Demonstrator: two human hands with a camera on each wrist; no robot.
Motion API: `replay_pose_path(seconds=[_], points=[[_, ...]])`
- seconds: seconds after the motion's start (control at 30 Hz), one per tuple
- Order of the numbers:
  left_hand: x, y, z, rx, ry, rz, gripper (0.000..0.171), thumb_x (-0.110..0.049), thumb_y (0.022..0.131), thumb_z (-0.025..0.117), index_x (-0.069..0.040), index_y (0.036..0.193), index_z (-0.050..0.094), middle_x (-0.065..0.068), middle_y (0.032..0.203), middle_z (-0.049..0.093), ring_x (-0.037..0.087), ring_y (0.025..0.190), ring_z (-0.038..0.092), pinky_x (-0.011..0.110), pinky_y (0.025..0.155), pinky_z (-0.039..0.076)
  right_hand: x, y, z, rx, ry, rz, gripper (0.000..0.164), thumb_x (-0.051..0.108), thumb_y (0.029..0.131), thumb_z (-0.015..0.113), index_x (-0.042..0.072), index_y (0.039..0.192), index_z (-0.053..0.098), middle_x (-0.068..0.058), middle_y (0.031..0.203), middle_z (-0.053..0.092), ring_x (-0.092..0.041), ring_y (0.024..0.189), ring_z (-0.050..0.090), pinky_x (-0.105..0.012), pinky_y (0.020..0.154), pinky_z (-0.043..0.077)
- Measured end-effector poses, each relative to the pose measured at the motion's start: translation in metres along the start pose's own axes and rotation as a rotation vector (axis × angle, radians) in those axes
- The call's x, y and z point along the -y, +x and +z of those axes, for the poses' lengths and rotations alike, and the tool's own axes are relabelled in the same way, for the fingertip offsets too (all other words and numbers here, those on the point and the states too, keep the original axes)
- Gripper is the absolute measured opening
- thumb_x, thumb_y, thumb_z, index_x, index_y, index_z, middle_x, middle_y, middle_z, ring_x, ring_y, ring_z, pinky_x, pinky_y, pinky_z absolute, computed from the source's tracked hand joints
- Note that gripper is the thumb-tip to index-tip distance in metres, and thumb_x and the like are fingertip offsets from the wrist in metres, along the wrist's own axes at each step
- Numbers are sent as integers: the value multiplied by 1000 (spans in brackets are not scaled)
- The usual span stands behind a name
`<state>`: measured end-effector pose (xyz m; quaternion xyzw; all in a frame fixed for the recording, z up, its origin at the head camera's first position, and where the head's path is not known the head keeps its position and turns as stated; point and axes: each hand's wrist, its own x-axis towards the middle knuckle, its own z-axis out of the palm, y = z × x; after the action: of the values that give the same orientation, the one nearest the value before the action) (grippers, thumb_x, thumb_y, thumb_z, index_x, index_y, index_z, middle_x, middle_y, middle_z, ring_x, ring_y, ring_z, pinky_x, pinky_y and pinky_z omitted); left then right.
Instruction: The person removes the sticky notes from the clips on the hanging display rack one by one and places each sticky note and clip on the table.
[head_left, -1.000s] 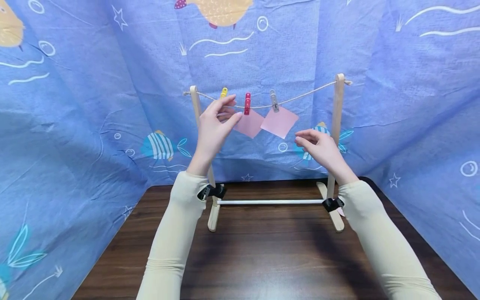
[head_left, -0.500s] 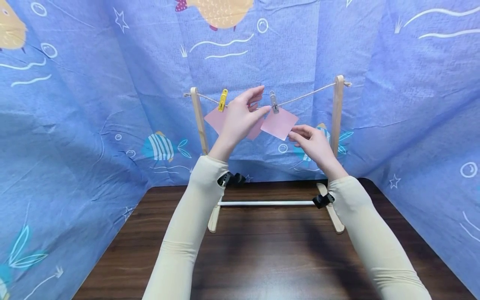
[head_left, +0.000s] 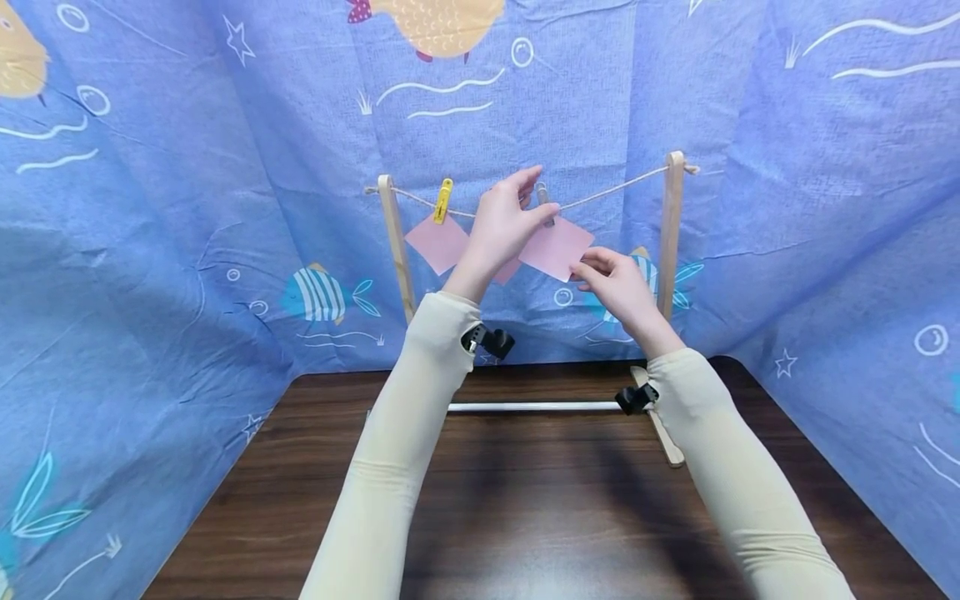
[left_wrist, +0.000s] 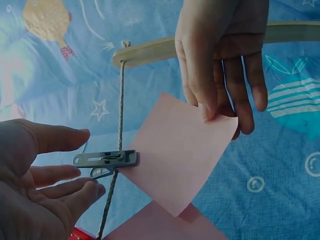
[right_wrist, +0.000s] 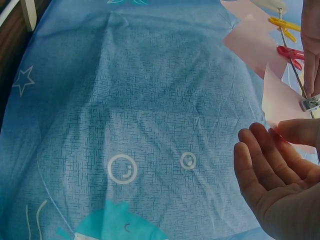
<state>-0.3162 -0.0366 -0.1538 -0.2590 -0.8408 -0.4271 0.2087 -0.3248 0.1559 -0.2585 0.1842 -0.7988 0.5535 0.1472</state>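
Observation:
A square sheet of pink paper [head_left: 558, 250] hangs from the rope [left_wrist: 121, 100] under a grey clothespin [left_wrist: 107, 159]. My right hand [head_left: 618, 287] pinches the paper's lower right corner between thumb and fingers. Around the handle end of the grey clothespin, my left hand [head_left: 504, 223] holds its thumb on one side and its fingers on the other. In the left wrist view a gap shows between thumb and clothespin, with a fingertip right by the lower handle. A red clothespin [right_wrist: 291, 53] holds another pink sheet [right_wrist: 255, 47], mostly behind my left hand in the head view.
A yellow clothespin [head_left: 443, 202] grips a third pink sheet [head_left: 438, 243] farther left. The rope runs between two wooden posts [head_left: 671, 242], joined low down by a white rod [head_left: 540, 407]. The stand is on a dark wood table [head_left: 525, 500], before a blue sea-print cloth [head_left: 300, 167].
My left hand has moved right, from beside the yellow and red clothespins to the grey one. My right hand has moved left and now pinches the paper's corner.

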Motion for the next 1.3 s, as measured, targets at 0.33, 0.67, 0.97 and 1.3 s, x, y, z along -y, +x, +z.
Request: replay_pose_path(seconds=[0.33, 0.67, 0.97, 1.3], points=[[0, -1, 1, -1, -36, 2, 54, -16, 97, 70, -2, 146, 51, 9, 145, 56, 16, 129, 57, 12, 98, 44, 1, 0, 1, -5, 33, -22, 36, 27, 104, 59, -7, 117, 64, -21, 113, 69, -26, 102, 68, -22, 82, 56], [3, -7, 3, -67, -70, 60, 44, -12, 95, 72, -1, 136, 61, 13, 133, 65, 19, 119, 64, 16, 93, 49, 3, -3, 0, -3, 29, -7, 37, 28, 104, 59, -6, 117, 65, -19, 108, 70, -26, 101, 67, -30, 87, 57], [6, -8, 5, -112, -104, 98, 39, -11, 94, 73, 0, 131, 65, 15, 127, 68, 22, 115, 67, 16, 91, 51, 5, -4, 0, -7, 24, -1, 37, 28, 104, 59, -6, 117, 65, -21, 107, 70, -10, 91, 67, -22, 82, 56], [5, -6, 6, -228, -159, 184, 29, -5, 91, 75, 0, 120, 72, 13, 115, 73, 17, 105, 71, 16, 89, 52, 4, -2, 1, -8, 21, -18, 38, 28, 103, 59, -7, 117, 66, -20, 105, 71, -13, 91, 68, -27, 84, 57]])
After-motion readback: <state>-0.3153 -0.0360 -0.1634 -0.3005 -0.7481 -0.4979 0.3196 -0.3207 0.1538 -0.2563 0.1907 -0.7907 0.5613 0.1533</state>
